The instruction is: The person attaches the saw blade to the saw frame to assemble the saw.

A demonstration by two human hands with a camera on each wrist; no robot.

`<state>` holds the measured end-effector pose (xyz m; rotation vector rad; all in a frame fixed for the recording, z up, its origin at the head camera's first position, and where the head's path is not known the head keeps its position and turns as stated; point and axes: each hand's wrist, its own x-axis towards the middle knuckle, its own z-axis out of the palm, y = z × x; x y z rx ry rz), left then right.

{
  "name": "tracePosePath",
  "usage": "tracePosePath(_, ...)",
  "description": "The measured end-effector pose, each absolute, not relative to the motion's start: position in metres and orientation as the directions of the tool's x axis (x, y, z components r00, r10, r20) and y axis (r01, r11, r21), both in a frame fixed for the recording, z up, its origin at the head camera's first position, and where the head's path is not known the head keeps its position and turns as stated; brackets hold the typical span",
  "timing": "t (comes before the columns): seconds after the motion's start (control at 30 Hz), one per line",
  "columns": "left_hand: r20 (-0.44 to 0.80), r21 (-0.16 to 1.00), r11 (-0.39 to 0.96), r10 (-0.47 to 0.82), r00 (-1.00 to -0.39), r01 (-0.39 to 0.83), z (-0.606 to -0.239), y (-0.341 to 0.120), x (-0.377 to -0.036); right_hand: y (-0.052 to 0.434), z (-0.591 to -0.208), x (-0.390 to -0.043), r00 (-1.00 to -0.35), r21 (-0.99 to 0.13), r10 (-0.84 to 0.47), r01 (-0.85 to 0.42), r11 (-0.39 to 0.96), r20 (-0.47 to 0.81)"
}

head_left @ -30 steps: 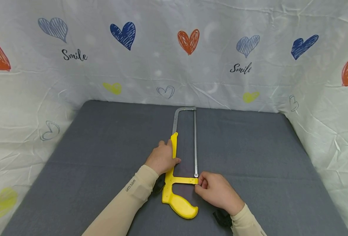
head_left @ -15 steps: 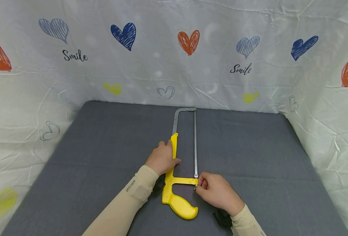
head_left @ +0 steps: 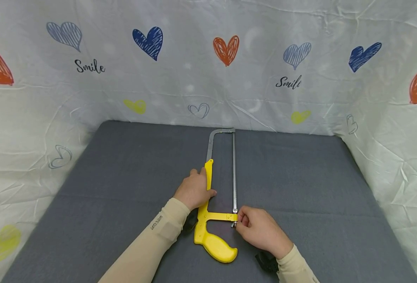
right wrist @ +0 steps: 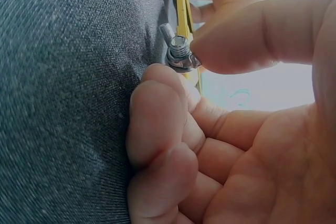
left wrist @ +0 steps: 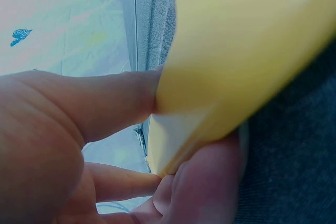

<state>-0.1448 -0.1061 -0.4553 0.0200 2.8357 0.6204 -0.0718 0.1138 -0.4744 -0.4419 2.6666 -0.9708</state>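
A hacksaw point(head_left: 217, 248) with a yellow handle and a steel front frame lies flat on the grey cloth. Its blade point(head_left: 234, 173) runs along the right side, away from me. My left hand point(head_left: 192, 190) grips the yellow frame bar between thumb and fingers; the left wrist view shows the bar point(left wrist: 226, 51) up close. At the end of the short yellow crosspiece, my right hand point(head_left: 261, 230) pinches a small metal wing nut point(right wrist: 181, 61) on a threaded bolt. In the right wrist view the thumb touches one wing, and the other fingers are curled below it.
Grey cloth point(head_left: 321, 188) covers the table around the saw. A white curtain printed with hearts point(head_left: 254, 90) hangs behind and at both sides. The saw's far end lies close to the table's back edge.
My right thumb and fingers have shifted slightly at the wing nut, which now shows below the crosspiece. The left hand and the saw have stayed in place.
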Motion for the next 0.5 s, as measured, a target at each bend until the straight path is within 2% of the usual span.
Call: tracePosePath(0.5,-0.234,0.414,0.909,0.065,-0.97,-0.039,-0.4554,-0.107,-0.1448,0.1142,-0.4735,-0.0714,-0.913,-0.664,-0.383,-0.199,0.721,-0.142)
